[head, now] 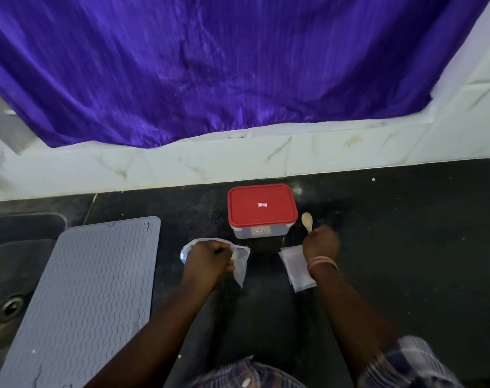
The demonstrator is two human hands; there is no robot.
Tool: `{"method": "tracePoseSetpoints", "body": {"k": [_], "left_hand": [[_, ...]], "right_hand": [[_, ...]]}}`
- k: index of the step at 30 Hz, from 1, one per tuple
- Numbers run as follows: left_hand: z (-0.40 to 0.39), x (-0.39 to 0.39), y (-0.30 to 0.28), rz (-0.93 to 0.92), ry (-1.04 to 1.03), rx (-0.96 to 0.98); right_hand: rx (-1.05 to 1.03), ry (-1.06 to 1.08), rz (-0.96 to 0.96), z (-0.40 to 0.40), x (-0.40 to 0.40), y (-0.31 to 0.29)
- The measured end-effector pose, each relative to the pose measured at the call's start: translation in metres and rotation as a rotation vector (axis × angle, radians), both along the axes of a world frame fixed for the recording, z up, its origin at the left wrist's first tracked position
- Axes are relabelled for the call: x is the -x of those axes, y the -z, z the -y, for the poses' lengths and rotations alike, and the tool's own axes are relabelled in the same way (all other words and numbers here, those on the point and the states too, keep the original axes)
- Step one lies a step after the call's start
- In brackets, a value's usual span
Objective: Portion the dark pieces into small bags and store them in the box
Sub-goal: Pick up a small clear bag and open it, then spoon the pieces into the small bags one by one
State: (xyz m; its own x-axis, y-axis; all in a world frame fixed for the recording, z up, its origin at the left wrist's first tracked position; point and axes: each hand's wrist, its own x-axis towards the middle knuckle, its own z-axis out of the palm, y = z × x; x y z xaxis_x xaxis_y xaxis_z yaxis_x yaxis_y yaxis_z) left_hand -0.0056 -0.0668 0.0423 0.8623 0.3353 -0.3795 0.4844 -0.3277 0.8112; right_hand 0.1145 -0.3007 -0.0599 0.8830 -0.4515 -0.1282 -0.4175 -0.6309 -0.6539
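A clear plastic box with a red lid [262,208] stands shut on the black counter [392,233], near the back tiles. Just in front of it, my left hand [207,259] grips a clear plastic bag [242,261] with curled fingers. My right hand [320,242] holds a small wooden spoon [307,220], bowl pointing away from me, to the right of the box. A flat stack of small clear bags [295,268] lies on the counter under my right wrist. No dark pieces can be made out against the dark counter.
A grey ribbed silicone mat [92,292] lies to the left, partly over a dark sink [11,289] with its drain. White marbled tiles [238,161] run along the back under a purple curtain [210,65].
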Motion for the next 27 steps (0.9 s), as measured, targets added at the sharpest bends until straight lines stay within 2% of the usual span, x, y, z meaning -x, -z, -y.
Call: {"method": "tracePoseSetpoints", "body": {"k": [7,11,13,17,20,23,27], "left_hand": [[0.003,-0.007,0.001,0.053,-0.045,0.039],[-0.003,-0.007,0.001,0.042,-0.108,0.075],[-0.008,-0.006,0.000,0.051,-0.128,0.064],[-0.031,0.000,-0.006,0.078,-0.202,-0.072],[-0.052,0.006,-0.008,0.141,-0.345,-0.069],[-0.066,0.011,-0.006,0.123,-0.459,-0.108],[-0.073,0.018,0.008,-0.015,-0.358,-0.067]], "right_hand": [[0.163,-0.101,-0.097,0.007,-0.009,0.022],[0.065,-0.046,-0.111,0.005,-0.013,0.017],[-0.022,0.028,-0.047,0.001,-0.010,0.007],[-0.203,0.092,0.281,-0.025,0.014,-0.016],[-0.329,-0.030,0.445,-0.052,0.035,-0.035],[-0.346,-0.214,0.508,-0.081,0.046,-0.049],[-0.271,-0.537,0.425,-0.117,0.063,-0.043]]}}
